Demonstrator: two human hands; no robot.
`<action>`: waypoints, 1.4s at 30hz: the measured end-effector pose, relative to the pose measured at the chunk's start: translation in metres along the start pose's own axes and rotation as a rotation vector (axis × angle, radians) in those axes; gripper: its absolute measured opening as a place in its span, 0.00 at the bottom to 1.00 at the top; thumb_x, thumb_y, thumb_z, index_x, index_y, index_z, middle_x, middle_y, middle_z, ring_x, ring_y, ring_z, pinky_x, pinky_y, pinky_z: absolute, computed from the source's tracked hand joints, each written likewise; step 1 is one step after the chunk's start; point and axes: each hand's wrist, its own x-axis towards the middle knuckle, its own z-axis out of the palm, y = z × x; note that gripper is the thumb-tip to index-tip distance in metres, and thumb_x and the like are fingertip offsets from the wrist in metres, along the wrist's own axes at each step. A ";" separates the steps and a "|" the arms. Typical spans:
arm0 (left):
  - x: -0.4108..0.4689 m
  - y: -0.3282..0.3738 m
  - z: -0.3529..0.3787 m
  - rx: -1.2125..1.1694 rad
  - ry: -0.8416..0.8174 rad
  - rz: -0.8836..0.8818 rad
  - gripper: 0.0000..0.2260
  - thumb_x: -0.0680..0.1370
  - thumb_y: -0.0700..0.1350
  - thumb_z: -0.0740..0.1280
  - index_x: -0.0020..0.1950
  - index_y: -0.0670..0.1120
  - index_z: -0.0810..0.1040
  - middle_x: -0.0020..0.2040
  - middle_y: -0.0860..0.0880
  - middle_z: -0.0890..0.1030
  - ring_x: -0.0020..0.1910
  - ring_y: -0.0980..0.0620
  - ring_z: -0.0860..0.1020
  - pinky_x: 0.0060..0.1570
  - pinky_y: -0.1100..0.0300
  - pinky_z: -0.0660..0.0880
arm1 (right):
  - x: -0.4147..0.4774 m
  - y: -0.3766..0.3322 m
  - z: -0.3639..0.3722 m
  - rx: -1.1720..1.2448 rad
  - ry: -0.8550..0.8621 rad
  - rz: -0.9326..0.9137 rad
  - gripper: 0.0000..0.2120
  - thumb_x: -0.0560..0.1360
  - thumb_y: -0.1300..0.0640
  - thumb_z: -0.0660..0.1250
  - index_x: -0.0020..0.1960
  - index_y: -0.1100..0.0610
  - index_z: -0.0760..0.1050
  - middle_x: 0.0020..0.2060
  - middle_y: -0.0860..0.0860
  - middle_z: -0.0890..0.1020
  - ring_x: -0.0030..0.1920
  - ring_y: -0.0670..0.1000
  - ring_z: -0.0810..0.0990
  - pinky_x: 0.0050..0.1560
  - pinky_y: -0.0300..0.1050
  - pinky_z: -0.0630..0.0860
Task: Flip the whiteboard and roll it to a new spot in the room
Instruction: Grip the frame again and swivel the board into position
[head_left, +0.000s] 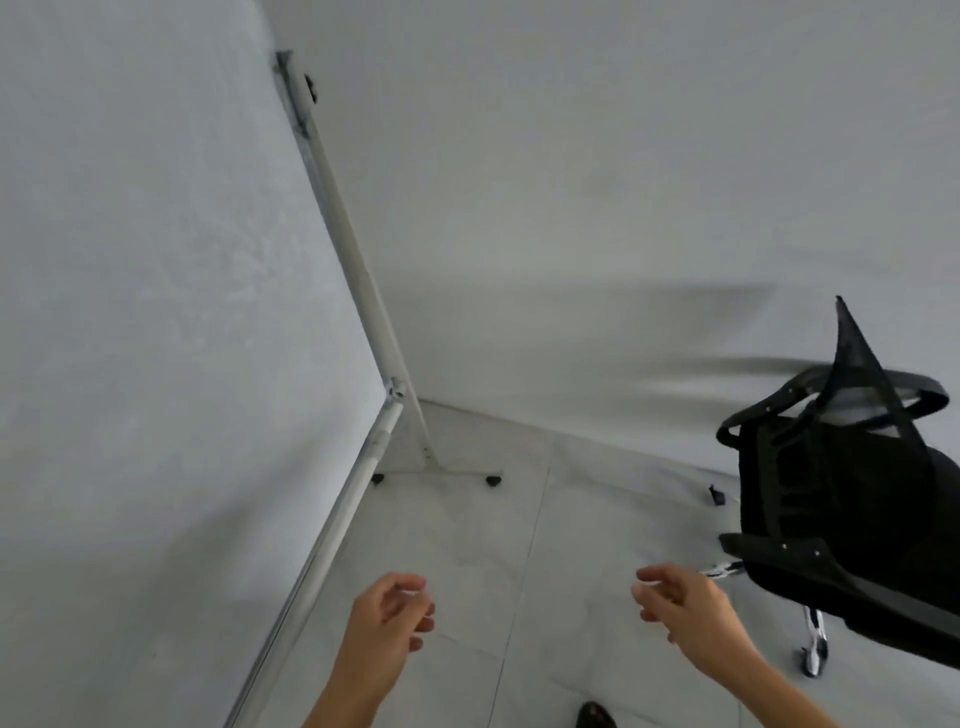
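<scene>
The whiteboard fills the left half of the view, its pale surface seen at a steep angle. Its right metal frame post runs down to a pivot joint, and its foot rests on two black casters on the tiled floor. A bottom rail slants toward me. My left hand hovers just right of that rail, fingers loosely curled, holding nothing. My right hand floats farther right, also empty with fingers apart. Neither hand touches the board.
A black mesh office chair stands at the right, close to my right hand, its chrome base legs showing below. White walls meet in a corner behind the board. Grey floor tiles stretch between board and chair. A shoe tip shows at the bottom.
</scene>
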 end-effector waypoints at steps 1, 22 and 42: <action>0.011 0.013 0.008 -0.012 0.011 -0.001 0.03 0.76 0.35 0.67 0.45 0.41 0.79 0.35 0.44 0.84 0.34 0.46 0.81 0.36 0.56 0.75 | 0.020 -0.011 -0.012 -0.015 -0.005 -0.009 0.03 0.72 0.52 0.71 0.45 0.48 0.79 0.35 0.49 0.86 0.36 0.45 0.85 0.37 0.46 0.78; 0.245 0.276 -0.036 0.091 0.524 0.306 0.04 0.75 0.44 0.69 0.48 0.51 0.79 0.39 0.52 0.83 0.39 0.60 0.80 0.38 0.72 0.74 | 0.349 -0.378 0.026 -0.370 -0.383 -0.585 0.11 0.73 0.48 0.69 0.54 0.46 0.78 0.41 0.44 0.85 0.43 0.43 0.83 0.49 0.43 0.79; 0.316 0.420 -0.026 0.294 1.456 0.062 0.15 0.73 0.56 0.70 0.36 0.45 0.78 0.30 0.51 0.79 0.30 0.56 0.76 0.35 0.63 0.75 | 0.411 -0.585 0.134 -0.795 -1.059 -1.602 0.26 0.77 0.55 0.64 0.70 0.55 0.58 0.47 0.55 0.83 0.42 0.57 0.82 0.47 0.51 0.80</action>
